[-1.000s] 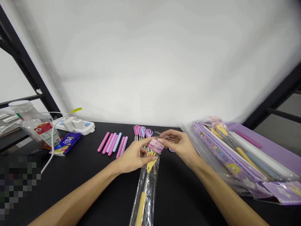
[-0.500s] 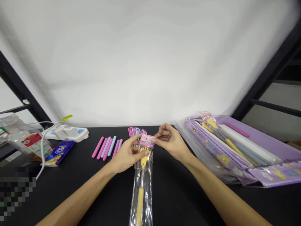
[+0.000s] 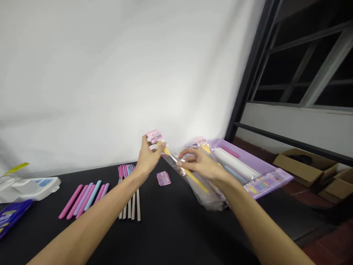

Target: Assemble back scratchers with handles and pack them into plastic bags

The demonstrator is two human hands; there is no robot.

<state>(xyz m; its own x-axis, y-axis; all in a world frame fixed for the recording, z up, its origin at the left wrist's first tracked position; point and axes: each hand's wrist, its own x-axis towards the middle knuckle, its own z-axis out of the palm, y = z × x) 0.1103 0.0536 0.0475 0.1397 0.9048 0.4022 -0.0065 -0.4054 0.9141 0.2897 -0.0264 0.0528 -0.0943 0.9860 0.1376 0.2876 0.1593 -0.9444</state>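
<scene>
A yellow back scratcher (image 3: 196, 180) in a clear plastic sleeve with a pink header card (image 3: 154, 135) is held up in front of me. My left hand (image 3: 150, 152) pinches the sleeve by the yellow claw end. My right hand (image 3: 200, 162) has its fingers closed around the sleeve near the top of the yellow handle. A small stack of pink cards (image 3: 163, 178) lies on the black table below. Left of it are several metal rods with coloured claw heads (image 3: 129, 202), partly behind my left forearm.
Several pink, purple and blue handles (image 3: 92, 195) lie in a row at left. A white power strip (image 3: 44, 186) and blue packet (image 3: 13, 217) are farther left. At right sits a purple box (image 3: 256, 163) holding more packaged scratchers; cardboard boxes (image 3: 303, 169) stand beyond on the floor.
The view has turned right. Both hands have lifted the packaged back scratcher off the table toward the purple box. My right hand has moved from the header card to the handle.
</scene>
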